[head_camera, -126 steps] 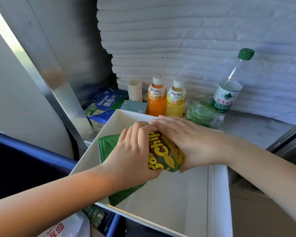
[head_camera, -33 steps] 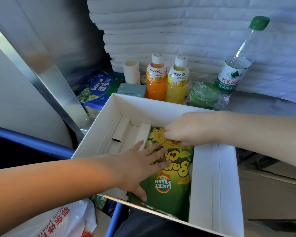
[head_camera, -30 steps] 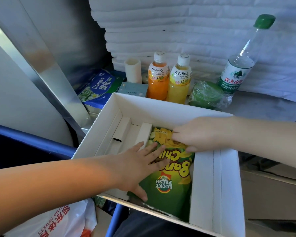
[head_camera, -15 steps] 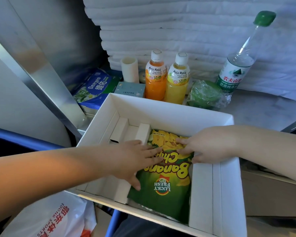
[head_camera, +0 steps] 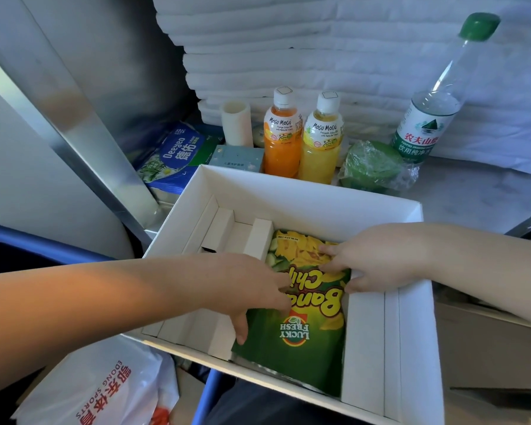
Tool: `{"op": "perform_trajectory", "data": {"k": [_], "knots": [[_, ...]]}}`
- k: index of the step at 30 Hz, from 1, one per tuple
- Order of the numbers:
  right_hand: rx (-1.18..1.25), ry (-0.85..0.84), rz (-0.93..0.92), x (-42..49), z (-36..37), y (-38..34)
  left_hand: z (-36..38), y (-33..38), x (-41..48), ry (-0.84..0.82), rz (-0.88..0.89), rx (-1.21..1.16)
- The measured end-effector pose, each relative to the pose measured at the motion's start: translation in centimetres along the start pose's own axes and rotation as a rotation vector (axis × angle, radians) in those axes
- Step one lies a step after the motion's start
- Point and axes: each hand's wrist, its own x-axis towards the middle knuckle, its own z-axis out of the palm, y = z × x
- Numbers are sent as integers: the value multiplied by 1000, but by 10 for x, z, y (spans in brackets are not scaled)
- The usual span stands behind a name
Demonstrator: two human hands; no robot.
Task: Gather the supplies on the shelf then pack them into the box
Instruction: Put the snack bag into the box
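White quilted padding [head_camera: 319, 41] backs the shelf [head_camera: 478, 204], and we look down on a white box [head_camera: 304, 200] at its front edge. The banana chips bag [head_camera: 313, 348] lies flat in the box's middle compartment, print upside down to us, with folded cardboard dividers [head_camera: 224, 228] at nine o'clock of it. Our left grip [head_camera: 246, 286] is released, its fingers straight and flat on the bag's nine o'clock side. Our right grip [head_camera: 377, 259] is also released, fingertips touching the bag near its one o'clock corner.

At twelve o'clock of the box stand an orange juice bottle [head_camera: 282, 139] and a yellow juice bottle [head_camera: 322, 145], touching. A green wrapped bundle [head_camera: 371, 167] and a water bottle [head_camera: 426, 118] are at one o'clock. A cream cylinder [head_camera: 236, 122], a small grey-blue carton [head_camera: 236, 157] and a blue tissue pack [head_camera: 178, 151] sit at eleven o'clock. A white plastic bag [head_camera: 105, 388] lies at seven o'clock, below the box.
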Motion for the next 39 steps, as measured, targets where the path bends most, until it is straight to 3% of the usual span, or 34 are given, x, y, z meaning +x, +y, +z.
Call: {"op": "perform_trajectory", "data": {"k": [3,9,18,22,28,34,37,39], "knots": [[-8,10,-20,2,1,0,-2,8,-4,-36,-15,22],[-89,325,-354,22,-15,-15,10,38,-22,-13,-118,1],[-280,259,-657,57,-28,-63,23,20,-63,-95,-334,-94],[-370,187,-640,51,-32,-72,26,21,-68,-17,-329,-285],[-486,161,-622,54,-22,-83,30,19,-72,-50,-314,-417],[-258,85,-565,50,-24,-68,27,22,-69,20,-289,-415],[-218,187,-387,42,-27,-41,22,23,-65,111,-233,-358],[-265,156,-178,36,-24,-20,21,26,-56,124,-183,-309]]}}
